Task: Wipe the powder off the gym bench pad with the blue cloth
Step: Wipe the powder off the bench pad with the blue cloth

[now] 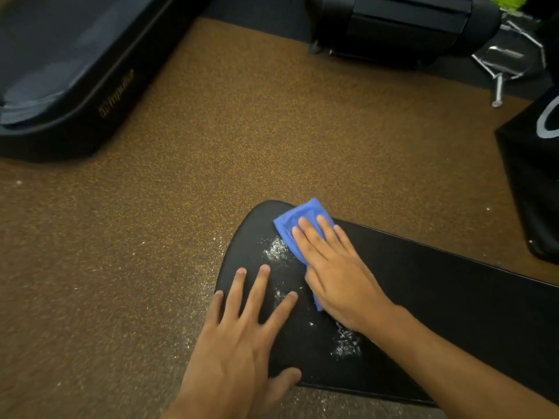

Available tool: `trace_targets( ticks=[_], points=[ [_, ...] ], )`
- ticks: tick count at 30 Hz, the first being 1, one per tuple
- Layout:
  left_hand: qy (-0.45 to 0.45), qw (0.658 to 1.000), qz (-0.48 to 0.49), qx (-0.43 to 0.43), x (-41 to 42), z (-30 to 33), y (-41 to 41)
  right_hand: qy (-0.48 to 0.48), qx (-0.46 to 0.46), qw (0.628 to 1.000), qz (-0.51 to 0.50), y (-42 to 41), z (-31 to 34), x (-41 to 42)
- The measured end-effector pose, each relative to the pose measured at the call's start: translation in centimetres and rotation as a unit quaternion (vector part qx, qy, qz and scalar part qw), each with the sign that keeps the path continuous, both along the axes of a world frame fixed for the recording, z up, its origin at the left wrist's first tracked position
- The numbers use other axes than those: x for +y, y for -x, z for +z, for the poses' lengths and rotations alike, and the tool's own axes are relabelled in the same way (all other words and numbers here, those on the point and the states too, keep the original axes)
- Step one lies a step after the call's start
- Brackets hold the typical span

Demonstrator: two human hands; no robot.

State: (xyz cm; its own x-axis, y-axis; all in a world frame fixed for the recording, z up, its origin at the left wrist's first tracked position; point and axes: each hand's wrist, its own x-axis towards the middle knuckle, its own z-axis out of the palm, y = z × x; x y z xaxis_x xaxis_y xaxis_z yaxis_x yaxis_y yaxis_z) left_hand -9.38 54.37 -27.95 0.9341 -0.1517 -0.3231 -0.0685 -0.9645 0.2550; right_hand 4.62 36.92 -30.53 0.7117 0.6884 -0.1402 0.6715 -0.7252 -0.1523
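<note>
The right hand [335,267] is pressing flat on the blue cloth [298,225], fingers together and extended, not clamped around it. The cloth is lying on the black pad [438,297] near its rounded far end. The left hand [239,343] is resting open on the pad's left edge, fingers spread, holding nothing. White powder [275,249] is lying on the pad between the hands, with another patch [348,343] beside the right wrist. Powder specks are also lying on the speckled floor [242,131] beside the pad.
</note>
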Motion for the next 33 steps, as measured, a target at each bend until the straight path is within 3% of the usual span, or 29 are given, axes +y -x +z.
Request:
trace_targets(
  ticks=[2, 8, 14, 20, 25, 30, 33],
  points=[
    [-0.006, 1.000, -0.006, -0.001, 0.2, -0.5, 0.4, 0.010, 0.001, 1.000, 0.020, -0.1, 0.3, -1.8],
    [-0.019, 1.000, 0.009, -0.013, -0.1, -0.6, 0.5, -0.013, 0.003, 0.996, -0.091, -2.7, 0.1, 3.2],
    [-0.031, 0.999, 0.005, -0.021, -0.1, -0.4, 0.8, 0.015, 0.010, 0.997, 0.070, 0.5, 0.3, 0.0],
    [-0.042, 0.999, 0.006, -0.027, -0.2, -0.6, 1.1, -0.014, -0.006, 0.996, -0.090, -0.5, -0.1, 2.8],
    [-0.034, 0.999, 0.009, -0.020, -0.2, -0.6, 1.0, 0.038, 0.001, 0.997, 0.073, 2.8, 0.5, -2.2],
    [-0.039, 0.999, 0.010, -0.026, -0.3, -0.9, 1.1, 0.010, -0.005, 0.998, -0.062, -1.6, -0.1, 1.2],
    [-0.040, 0.999, 0.011, -0.031, -0.3, -0.6, 1.1, -0.009, -0.008, 0.999, -0.041, -1.1, -0.2, 3.9]
  ],
)
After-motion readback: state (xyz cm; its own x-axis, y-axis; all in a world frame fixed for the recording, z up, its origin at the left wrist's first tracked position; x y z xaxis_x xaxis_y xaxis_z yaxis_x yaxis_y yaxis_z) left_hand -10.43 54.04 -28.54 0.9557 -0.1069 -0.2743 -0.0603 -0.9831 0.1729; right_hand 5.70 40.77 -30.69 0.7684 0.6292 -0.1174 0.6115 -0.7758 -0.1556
